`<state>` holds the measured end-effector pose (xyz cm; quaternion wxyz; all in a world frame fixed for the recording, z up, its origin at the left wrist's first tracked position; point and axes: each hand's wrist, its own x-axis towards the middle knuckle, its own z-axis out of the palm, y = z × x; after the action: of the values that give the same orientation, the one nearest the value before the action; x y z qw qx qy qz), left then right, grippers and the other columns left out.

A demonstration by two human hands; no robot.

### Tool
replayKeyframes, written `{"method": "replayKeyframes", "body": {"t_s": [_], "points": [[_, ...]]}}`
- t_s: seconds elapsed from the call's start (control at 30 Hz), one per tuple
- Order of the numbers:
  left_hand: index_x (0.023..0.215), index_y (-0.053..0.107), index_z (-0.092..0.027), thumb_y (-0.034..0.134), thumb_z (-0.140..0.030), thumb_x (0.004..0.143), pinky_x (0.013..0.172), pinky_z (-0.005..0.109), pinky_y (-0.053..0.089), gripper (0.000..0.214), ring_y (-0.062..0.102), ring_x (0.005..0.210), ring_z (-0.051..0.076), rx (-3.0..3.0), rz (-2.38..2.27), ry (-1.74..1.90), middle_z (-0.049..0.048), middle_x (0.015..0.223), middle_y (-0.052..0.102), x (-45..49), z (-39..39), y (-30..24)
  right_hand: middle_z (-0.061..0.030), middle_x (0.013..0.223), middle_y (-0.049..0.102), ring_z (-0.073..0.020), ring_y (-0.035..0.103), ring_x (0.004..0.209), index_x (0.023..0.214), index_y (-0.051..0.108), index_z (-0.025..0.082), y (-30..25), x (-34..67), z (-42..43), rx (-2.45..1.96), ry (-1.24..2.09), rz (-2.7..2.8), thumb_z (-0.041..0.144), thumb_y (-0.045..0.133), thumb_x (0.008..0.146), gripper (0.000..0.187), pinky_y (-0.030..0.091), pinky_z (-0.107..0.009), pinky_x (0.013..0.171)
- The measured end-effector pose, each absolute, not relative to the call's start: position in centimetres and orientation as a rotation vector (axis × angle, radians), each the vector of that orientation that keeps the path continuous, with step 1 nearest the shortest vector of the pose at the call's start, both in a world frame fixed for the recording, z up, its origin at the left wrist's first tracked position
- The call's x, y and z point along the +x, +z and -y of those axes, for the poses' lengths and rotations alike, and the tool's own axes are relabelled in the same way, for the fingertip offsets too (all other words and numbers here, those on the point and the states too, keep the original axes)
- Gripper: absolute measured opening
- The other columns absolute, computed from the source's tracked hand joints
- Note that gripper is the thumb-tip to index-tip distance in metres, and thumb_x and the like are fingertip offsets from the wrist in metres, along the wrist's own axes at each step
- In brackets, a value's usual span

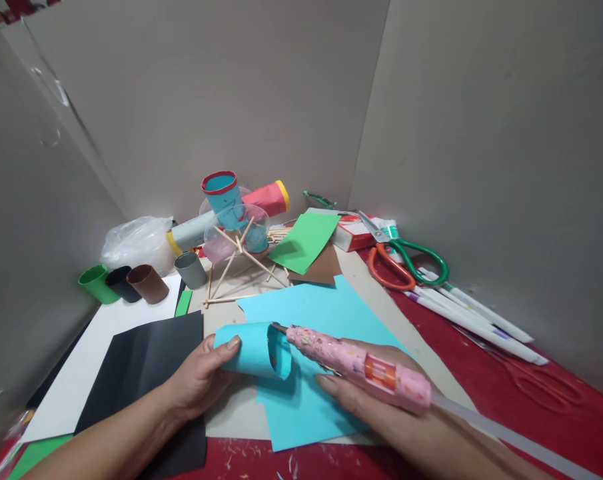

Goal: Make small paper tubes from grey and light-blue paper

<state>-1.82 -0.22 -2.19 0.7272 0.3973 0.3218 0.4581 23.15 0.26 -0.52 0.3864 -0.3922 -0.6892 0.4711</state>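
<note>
My left hand [206, 380] is closed around a light-blue paper tube [246, 350], its thumb lying on top. The tube's open end faces right. In my right hand [381, 400] is a pink hot glue gun [351, 360], blotched with old glue, a long clear glue stick [511, 433] running out of its back. The metal nozzle [280, 329] meets the upper rim of the tube's open end; whether glue is coming out I cannot make out. Under both hands lies a light-blue paper sheet [326, 313].
A stick-framed wheel [238, 247] carrying coloured paper cups stands at the back. Small paper tubes [148, 283] line the left, above black paper [146, 367]. Scissors [401, 260] and white markers [476, 320] lie on the right. Grey walls enclose the table.
</note>
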Motion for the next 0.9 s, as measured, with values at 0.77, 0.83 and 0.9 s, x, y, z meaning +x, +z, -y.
{"method": "replayKeyframes", "body": {"t_s": [0.77, 0.83, 0.9], "points": [[0.100, 0.076, -0.011, 0.074, -0.034, 0.083, 0.083, 0.026, 0.053, 0.029, 0.071, 0.083, 0.018, 0.773, -0.703, 1.020, 0.0102, 0.090, 0.077, -2.00, 0.29, -2.01, -0.0038, 0.116, 0.073, -0.0283, 0.067, 0.111, 0.119, 0.072, 0.024, -0.60, 23.20, -0.34, -1.026, 1.175, 1.755, 0.030, 0.064, 0.087, 0.033, 0.060, -0.036, 0.090], [0.100, 0.076, -0.010, 0.074, -0.036, 0.082, 0.084, 0.027, 0.054, 0.031, 0.071, 0.083, 0.019, 0.773, -0.711, 1.017, 0.0108, 0.089, 0.077, -2.06, 0.30, -2.05, -0.0038, 0.116, 0.074, -0.0288, 0.067, 0.112, 0.118, 0.073, 0.025, -0.57, 23.23, -0.37, -1.022, 1.172, 1.755, 0.029, 0.064, 0.087, 0.032, 0.060, -0.036, 0.091], [0.099, 0.076, -0.010, 0.074, -0.036, 0.082, 0.084, 0.027, 0.054, 0.032, 0.071, 0.083, 0.019, 0.768, -0.719, 1.019, 0.0111, 0.090, 0.077, -2.15, 0.27, -2.15, -0.0036, 0.114, 0.074, -0.0288, 0.068, 0.110, 0.115, 0.074, 0.025, -0.58, 23.23, -0.36, -1.013, 1.177, 1.752, 0.028, 0.064, 0.087, 0.030, 0.060, -0.036, 0.090]]}}
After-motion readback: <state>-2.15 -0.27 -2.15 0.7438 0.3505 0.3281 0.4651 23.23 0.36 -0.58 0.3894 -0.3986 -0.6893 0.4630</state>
